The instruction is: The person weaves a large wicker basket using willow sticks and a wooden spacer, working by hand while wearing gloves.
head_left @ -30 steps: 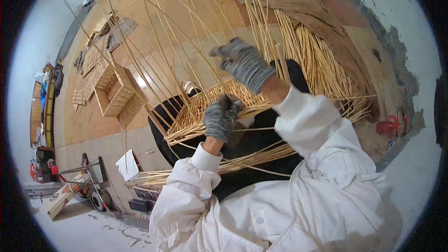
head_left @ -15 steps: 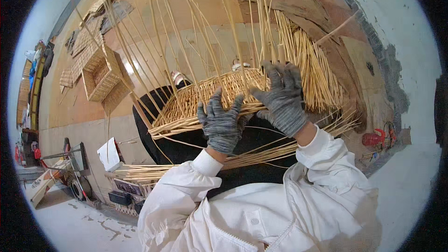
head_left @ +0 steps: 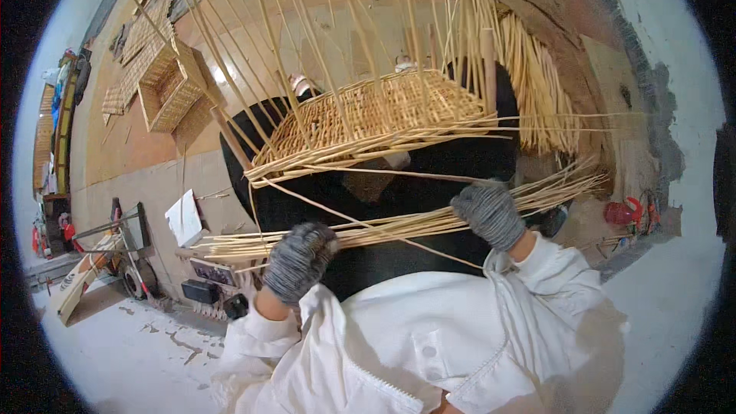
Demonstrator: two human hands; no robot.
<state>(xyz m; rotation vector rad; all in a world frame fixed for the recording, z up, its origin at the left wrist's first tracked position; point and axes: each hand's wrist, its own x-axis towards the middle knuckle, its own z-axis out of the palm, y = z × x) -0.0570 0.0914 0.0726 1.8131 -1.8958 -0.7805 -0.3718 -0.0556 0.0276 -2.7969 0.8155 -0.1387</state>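
A partly woven willow basket [head_left: 368,111] with long upright stakes [head_left: 330,46] rests on my dark-covered lap [head_left: 261,199]. A bundle of pale willow rods [head_left: 383,230] lies across my lap below it, with loose rods crossing it from the basket's near edge. My left hand [head_left: 299,261], in a grey knit glove, is closed at the left part of the bundle; what its fingers hold is hidden. My right hand [head_left: 488,215], also gloved, is curled on the rods at the right part of the bundle.
Woven boxes and mats [head_left: 169,88] lie at the upper left. A pile of rods [head_left: 540,80] is on sacking at the right. A hand truck [head_left: 130,261] and a white sheet [head_left: 184,217] are at lower left, a red object [head_left: 621,212] at right, shelving [head_left: 57,123] at the wall.
Both hands have left the basket and moved down toward me to the bundle, my left hand also shifting left. Their spread fingers have curled. The near rim of the basket is now uncovered.
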